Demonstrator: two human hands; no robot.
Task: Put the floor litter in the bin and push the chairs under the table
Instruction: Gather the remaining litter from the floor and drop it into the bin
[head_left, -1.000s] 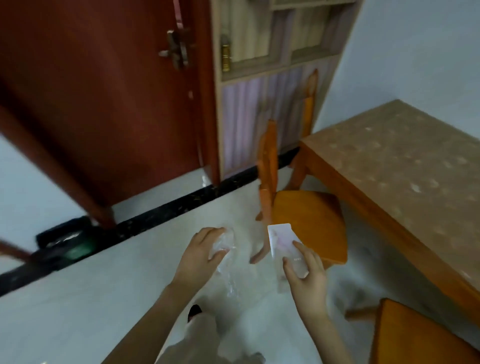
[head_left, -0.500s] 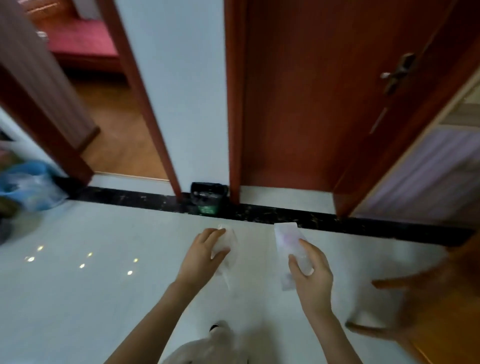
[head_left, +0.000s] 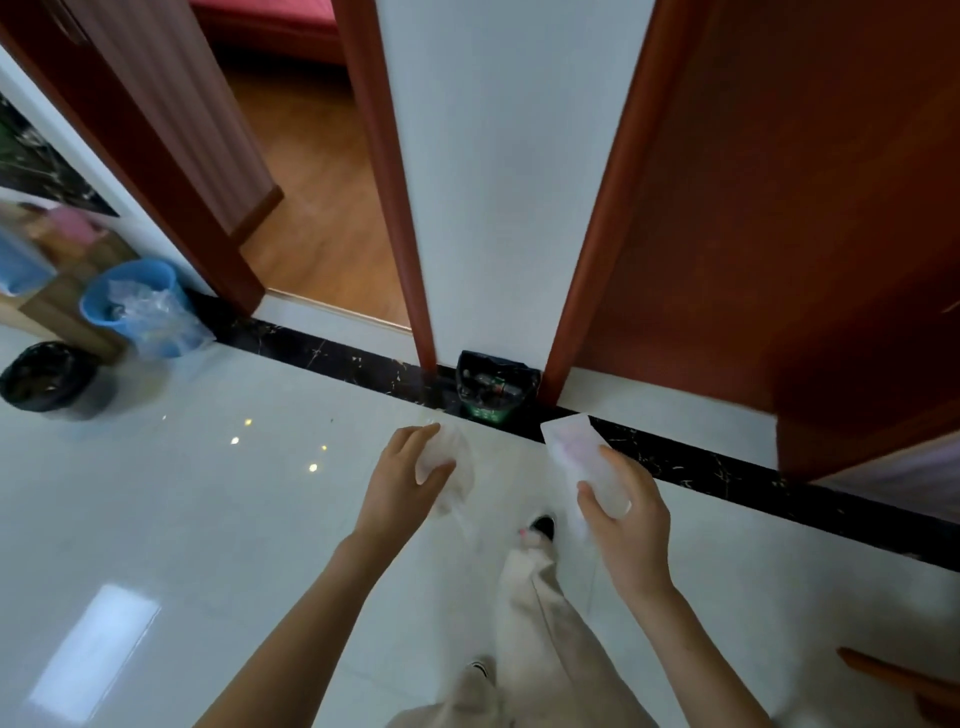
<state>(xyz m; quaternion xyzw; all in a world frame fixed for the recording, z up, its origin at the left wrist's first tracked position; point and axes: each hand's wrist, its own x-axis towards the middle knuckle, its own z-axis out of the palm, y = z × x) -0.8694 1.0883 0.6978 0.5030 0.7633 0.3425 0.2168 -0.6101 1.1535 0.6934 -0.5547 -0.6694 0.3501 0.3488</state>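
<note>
Litter packet (head_left: 571, 448), its print blurred, pinched in right hand (head_left: 631, 530).

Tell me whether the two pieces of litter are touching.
Apart. The head view shows floor between the clear wrapper in the left hand and the white packet in the right hand.

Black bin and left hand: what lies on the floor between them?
Only bare glossy floor with light reflections, between the black bin and left hand, in the head view.
</note>
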